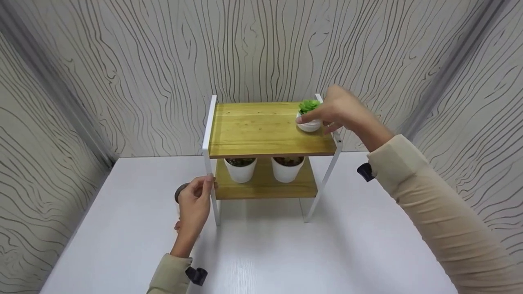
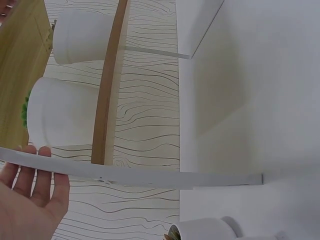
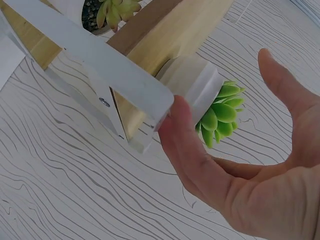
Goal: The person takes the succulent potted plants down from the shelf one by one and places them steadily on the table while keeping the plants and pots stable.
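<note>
A small two-tier shelf with wooden boards point(image 1: 257, 126) and a white metal frame point(image 1: 209, 122) stands on the table. On its upper board, at the right end, sits a green succulent point(image 1: 308, 106) in a small white pot point(image 3: 192, 80). My right hand point(image 1: 345, 110) is around that plant; in the right wrist view the thumb is spread away from the pot, and the fingers lie beside it at the frame's corner. With curled fingers, my left hand point(image 1: 195, 204) holds the shelf's left front leg point(image 2: 140, 176). Two white pots point(image 1: 241, 171) point(image 1: 287, 170) stand on the lower board.
Left of the shelf, another white pot point(image 2: 202, 229) is on the table, mostly hidden behind my left hand in the head view. The white table point(image 1: 261, 261) extends in front of the shelf. Wood-grain patterned panels point(image 1: 253, 49) rise behind and at both sides.
</note>
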Demonstrator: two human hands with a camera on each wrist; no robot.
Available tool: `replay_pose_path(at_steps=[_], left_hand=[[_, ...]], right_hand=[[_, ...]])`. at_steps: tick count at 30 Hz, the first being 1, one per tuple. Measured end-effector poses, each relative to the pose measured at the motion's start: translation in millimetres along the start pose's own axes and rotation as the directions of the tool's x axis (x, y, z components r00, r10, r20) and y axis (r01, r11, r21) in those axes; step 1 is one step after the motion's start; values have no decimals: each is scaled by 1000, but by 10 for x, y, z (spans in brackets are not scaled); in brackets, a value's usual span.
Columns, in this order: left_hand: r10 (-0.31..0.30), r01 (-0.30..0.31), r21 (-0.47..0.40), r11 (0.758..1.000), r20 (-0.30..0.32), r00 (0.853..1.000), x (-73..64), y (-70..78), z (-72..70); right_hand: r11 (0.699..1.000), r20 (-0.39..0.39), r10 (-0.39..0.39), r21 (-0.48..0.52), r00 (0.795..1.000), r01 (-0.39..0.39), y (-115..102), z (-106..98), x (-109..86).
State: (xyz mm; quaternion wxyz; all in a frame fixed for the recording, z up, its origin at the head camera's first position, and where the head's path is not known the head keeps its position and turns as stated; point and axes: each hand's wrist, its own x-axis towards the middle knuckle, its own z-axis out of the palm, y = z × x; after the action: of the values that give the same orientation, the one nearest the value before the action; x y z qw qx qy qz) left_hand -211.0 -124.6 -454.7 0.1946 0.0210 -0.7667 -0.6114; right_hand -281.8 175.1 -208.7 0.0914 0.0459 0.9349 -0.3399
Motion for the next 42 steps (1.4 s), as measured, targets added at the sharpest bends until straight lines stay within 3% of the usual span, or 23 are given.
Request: replay_pose_path(at_steps=[2, 5, 9, 14, 18, 42], left_hand=[[-6, 6, -3, 1000, 3, 1000, -35, 95, -12], [-10, 10, -10, 1000, 3, 1000, -34, 90, -14], [5, -5, -3, 1000, 0, 1000, 11, -49, 3], [28, -28, 17, 999, -17, 999, 13, -40, 15], [14, -13, 33, 999, -18, 1000, 13, -40, 19], [25, -25, 18, 1000, -16, 1000, 21, -58, 14]], right_hand=[[1000, -3, 3, 9, 1000, -3, -11, 7, 13], [1000, -19, -2, 1, 1000, 2, -23, 26, 26], [998, -66, -25, -63, 998, 21, -29, 69, 36], [983, -118, -81, -174, 990, 60, -27, 116, 57], [976, -138, -90, -207, 986, 60, -17, 147, 88], [985, -149, -79, -167, 986, 53, 48, 254, 172]])
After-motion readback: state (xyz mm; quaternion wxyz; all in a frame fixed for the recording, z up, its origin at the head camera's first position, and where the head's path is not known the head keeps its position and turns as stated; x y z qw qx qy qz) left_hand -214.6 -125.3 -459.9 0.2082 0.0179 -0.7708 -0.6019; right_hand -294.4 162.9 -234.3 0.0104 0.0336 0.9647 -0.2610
